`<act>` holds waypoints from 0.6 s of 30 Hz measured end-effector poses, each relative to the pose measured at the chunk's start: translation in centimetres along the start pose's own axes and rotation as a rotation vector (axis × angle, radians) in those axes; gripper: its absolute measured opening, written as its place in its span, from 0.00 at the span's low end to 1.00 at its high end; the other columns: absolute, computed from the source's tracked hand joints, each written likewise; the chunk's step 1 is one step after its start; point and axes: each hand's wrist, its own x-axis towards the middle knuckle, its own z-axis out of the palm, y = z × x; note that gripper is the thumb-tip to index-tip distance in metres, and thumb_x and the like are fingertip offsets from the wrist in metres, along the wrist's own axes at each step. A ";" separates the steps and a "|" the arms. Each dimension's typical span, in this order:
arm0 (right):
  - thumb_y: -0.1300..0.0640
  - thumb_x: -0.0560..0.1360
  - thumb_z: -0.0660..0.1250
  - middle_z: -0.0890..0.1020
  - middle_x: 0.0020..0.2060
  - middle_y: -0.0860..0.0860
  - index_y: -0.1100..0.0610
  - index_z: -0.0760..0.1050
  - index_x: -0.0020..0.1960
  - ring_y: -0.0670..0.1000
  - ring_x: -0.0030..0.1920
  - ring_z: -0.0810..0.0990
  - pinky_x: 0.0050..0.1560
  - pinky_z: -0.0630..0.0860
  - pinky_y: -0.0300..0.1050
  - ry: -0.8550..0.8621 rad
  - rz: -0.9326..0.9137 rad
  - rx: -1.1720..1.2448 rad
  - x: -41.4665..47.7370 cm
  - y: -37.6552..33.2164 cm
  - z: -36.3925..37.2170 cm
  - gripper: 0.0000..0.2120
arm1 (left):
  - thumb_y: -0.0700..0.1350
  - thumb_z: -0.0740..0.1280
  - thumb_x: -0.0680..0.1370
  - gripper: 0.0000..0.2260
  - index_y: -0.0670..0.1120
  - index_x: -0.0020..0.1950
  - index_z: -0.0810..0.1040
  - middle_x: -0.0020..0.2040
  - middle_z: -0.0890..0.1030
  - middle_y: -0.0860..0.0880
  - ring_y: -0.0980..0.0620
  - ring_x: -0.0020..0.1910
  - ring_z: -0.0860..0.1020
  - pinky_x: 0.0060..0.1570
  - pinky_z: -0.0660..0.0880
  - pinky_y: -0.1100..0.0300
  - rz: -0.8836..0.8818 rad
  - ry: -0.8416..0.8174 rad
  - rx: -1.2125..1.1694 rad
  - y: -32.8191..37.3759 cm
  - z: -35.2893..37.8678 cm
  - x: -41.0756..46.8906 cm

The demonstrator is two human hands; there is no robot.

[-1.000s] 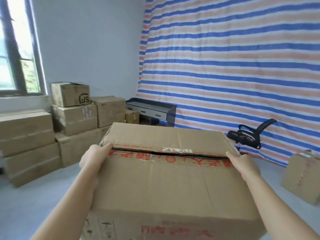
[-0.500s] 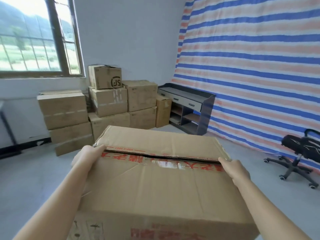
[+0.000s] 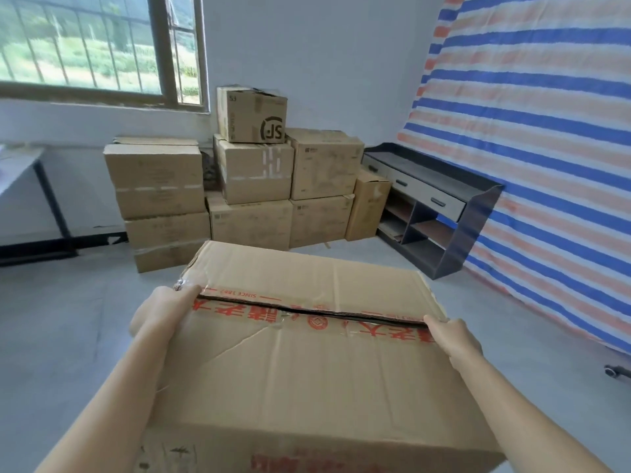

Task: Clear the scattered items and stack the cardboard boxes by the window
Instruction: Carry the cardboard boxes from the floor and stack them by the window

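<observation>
I am holding a big box (image 3: pixel 307 370) up in front of me with both hands. My left hand (image 3: pixel 160 312) is gripping its left side and my right hand (image 3: pixel 450 339) is gripping its right side. My thumbs are lying on top. My fingers are going down over the edges, where I cannot see them.

The big box is up off the floor (image 3: pixel 68 336), in front of the pile of boxes (image 3: pixel 252 213) and well apart from it. The window (image 3: pixel 102 46) is above the pile, to its left. A dark shelf (image 3: pixel 444 213) is standing just to the right of the pile.

I think a few things could go wrong. The box is wide and I am only holding it by its sides, so it could slip down. Its top flaps are gaping a little along the middle and the lid has a crease, so the card could bend. The box is hiding the floor near my feet, so I could trip. A little box (image 3: pixel 251 114) is sitting on top of the pile, and a bump could knock it off.
</observation>
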 end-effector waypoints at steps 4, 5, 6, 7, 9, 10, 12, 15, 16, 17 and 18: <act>0.41 0.74 0.58 0.77 0.50 0.56 0.57 0.67 0.63 0.57 0.48 0.76 0.50 0.76 0.50 0.067 0.027 0.006 6.6 -4.5 0.3 0.25 | 0.60 0.59 0.76 0.21 0.42 0.53 0.73 0.47 0.76 0.42 0.40 0.53 0.74 0.47 0.67 0.55 0.034 -0.011 -0.002 6.1 3.4 5.7; 0.40 0.74 0.58 0.77 0.50 0.56 0.57 0.67 0.63 0.57 0.48 0.76 0.51 0.76 0.51 0.089 0.043 0.008 8.2 -5.2 0.0 0.26 | 0.60 0.59 0.76 0.21 0.42 0.52 0.72 0.47 0.75 0.42 0.40 0.52 0.74 0.47 0.67 0.55 0.044 -0.023 -0.007 7.9 4.4 6.9; 0.40 0.73 0.58 0.77 0.51 0.56 0.58 0.67 0.63 0.58 0.48 0.77 0.52 0.76 0.53 0.112 0.062 0.014 9.7 -5.6 -0.3 0.26 | 0.59 0.60 0.76 0.20 0.42 0.52 0.72 0.46 0.74 0.42 0.40 0.52 0.73 0.47 0.67 0.55 0.048 -0.034 -0.006 9.7 5.6 8.0; 0.40 0.73 0.59 0.77 0.52 0.57 0.58 0.66 0.63 0.59 0.49 0.76 0.53 0.76 0.53 0.130 0.085 0.026 11.2 -5.8 -0.6 0.27 | 0.58 0.60 0.76 0.19 0.42 0.52 0.72 0.46 0.74 0.42 0.40 0.53 0.74 0.47 0.67 0.55 0.054 -0.046 0.004 11.3 6.9 8.9; 0.41 0.73 0.60 0.76 0.53 0.58 0.59 0.65 0.63 0.60 0.50 0.76 0.54 0.75 0.54 0.160 0.138 0.064 14.4 -5.5 -1.4 0.27 | 0.58 0.61 0.75 0.20 0.41 0.53 0.73 0.46 0.76 0.42 0.39 0.53 0.74 0.47 0.68 0.55 0.082 -0.071 0.019 14.6 10.2 10.4; 0.42 0.73 0.60 0.76 0.53 0.58 0.60 0.65 0.63 0.60 0.50 0.76 0.54 0.75 0.54 0.177 0.163 0.075 16.1 -5.2 -1.8 0.27 | 0.57 0.61 0.75 0.20 0.41 0.53 0.74 0.47 0.77 0.42 0.40 0.51 0.74 0.46 0.69 0.55 0.099 -0.083 0.020 16.2 12.1 11.1; 0.42 0.73 0.61 0.76 0.54 0.59 0.60 0.65 0.62 0.61 0.50 0.76 0.54 0.75 0.54 0.207 0.206 0.086 20.0 -4.3 -2.5 0.26 | 0.57 0.61 0.74 0.19 0.42 0.53 0.75 0.48 0.78 0.42 0.40 0.49 0.74 0.45 0.69 0.56 0.121 -0.110 0.023 19.2 16.2 12.4; 0.42 0.72 0.60 0.76 0.52 0.58 0.60 0.66 0.61 0.60 0.48 0.76 0.53 0.75 0.54 0.225 0.249 0.079 26.7 -3.0 -3.8 0.26 | 0.56 0.60 0.74 0.18 0.43 0.53 0.75 0.47 0.79 0.42 0.40 0.50 0.75 0.44 0.69 0.56 0.142 -0.148 0.039 24.3 22.6 13.8; 0.41 0.72 0.59 0.76 0.51 0.58 0.59 0.66 0.61 0.60 0.47 0.77 0.53 0.76 0.55 0.229 0.256 0.066 29.1 -2.6 -4.3 0.26 | 0.56 0.59 0.75 0.18 0.42 0.53 0.75 0.48 0.78 0.42 0.40 0.50 0.75 0.44 0.69 0.56 0.147 -0.162 0.041 26.0 24.7 14.1; 0.40 0.72 0.59 0.76 0.51 0.58 0.60 0.66 0.61 0.60 0.48 0.77 0.53 0.76 0.55 0.230 0.257 0.042 31.5 -2.4 -4.8 0.27 | 0.55 0.59 0.75 0.18 0.42 0.54 0.74 0.48 0.78 0.42 0.40 0.50 0.75 0.45 0.69 0.55 0.150 -0.173 0.045 27.8 26.9 14.4; 0.40 0.72 0.58 0.76 0.52 0.59 0.60 0.66 0.61 0.60 0.49 0.77 0.54 0.75 0.55 0.232 0.255 0.008 33.9 -2.2 -5.3 0.27 | 0.54 0.58 0.76 0.18 0.41 0.54 0.73 0.49 0.78 0.42 0.40 0.50 0.75 0.45 0.69 0.55 0.148 -0.185 0.050 29.4 29.0 14.7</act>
